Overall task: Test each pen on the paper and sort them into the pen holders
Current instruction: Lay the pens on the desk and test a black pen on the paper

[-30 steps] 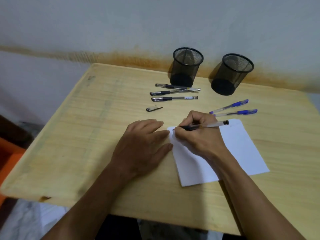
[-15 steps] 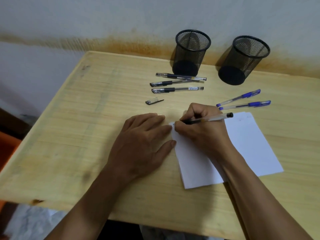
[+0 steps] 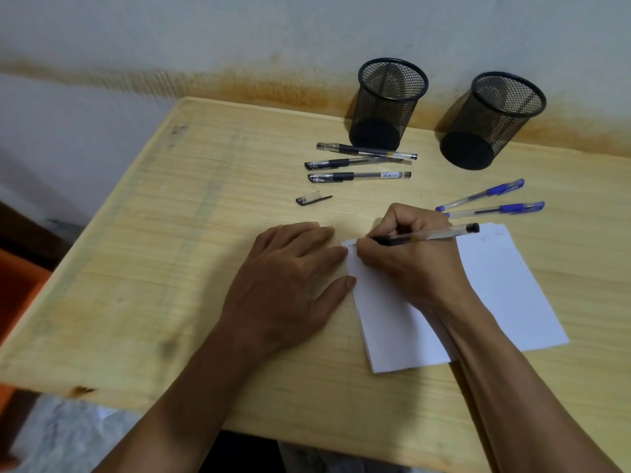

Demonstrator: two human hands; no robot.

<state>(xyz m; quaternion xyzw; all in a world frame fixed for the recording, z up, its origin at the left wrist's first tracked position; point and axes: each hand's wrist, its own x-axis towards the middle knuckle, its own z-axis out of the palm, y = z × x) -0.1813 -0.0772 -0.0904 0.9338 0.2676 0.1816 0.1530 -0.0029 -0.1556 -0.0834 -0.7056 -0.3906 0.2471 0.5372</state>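
Note:
My right hand grips a clear black-ink pen, its tip touching the top left corner of the white paper. My left hand lies flat on the table, fingertips on the paper's left edge. Three capped black pens lie in a row before the left mesh holder. Two blue pens lie near the right mesh holder. A loose black pen cap rests beyond my left hand. Both holders look empty.
The wooden table stands against a stained wall. Its left and near edges drop off to the floor; something orange sits low at the left.
My hands stay in place on the paper with the pen tip at its corner. The camera view has shifted slightly.

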